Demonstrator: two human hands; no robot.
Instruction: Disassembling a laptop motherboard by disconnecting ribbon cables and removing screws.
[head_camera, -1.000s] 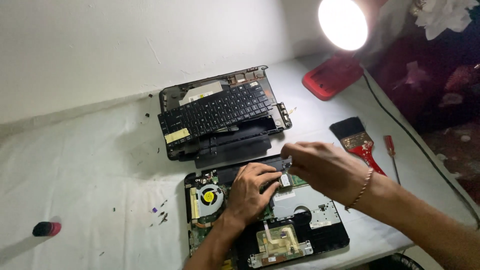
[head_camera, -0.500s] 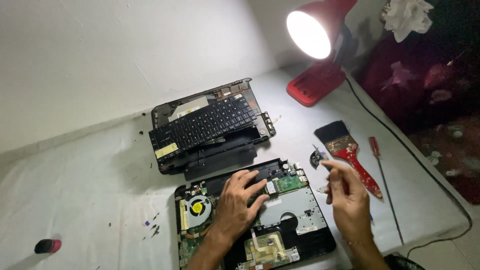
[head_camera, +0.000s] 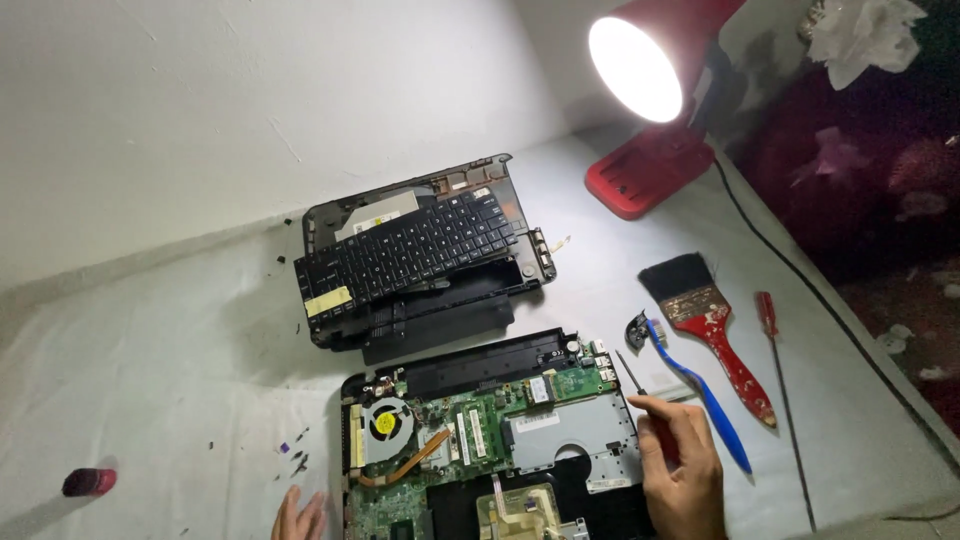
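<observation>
An opened laptop base (head_camera: 585, 435) lies at the bottom centre with its green circuit board (head_camera: 470, 430) and round fan (head_camera: 385, 422) bare. My right hand (head_camera: 682, 470) hovers at the base's right edge and is closed on a small screwdriver (head_camera: 630, 375), whose thin shaft points up and left. At the frame's bottom, just left of the base, my left hand (head_camera: 300, 515) shows only its fingertips. They are spread on the white cloth and hold nothing.
A black keyboard (head_camera: 410, 250) rests on a detached laptop cover (head_camera: 440, 315) behind the base. Right of the base lie a blue toothbrush (head_camera: 705, 395), a red-handled paintbrush (head_camera: 712, 322) and a long screwdriver (head_camera: 775, 345). A lit red desk lamp (head_camera: 650, 165) stands at the back, a small red object (head_camera: 88, 482) far left.
My left hand has come off the circuit board and dropped to the lower left. My right hand went from the board to the tools on the right and now grips the small screwdriver.
</observation>
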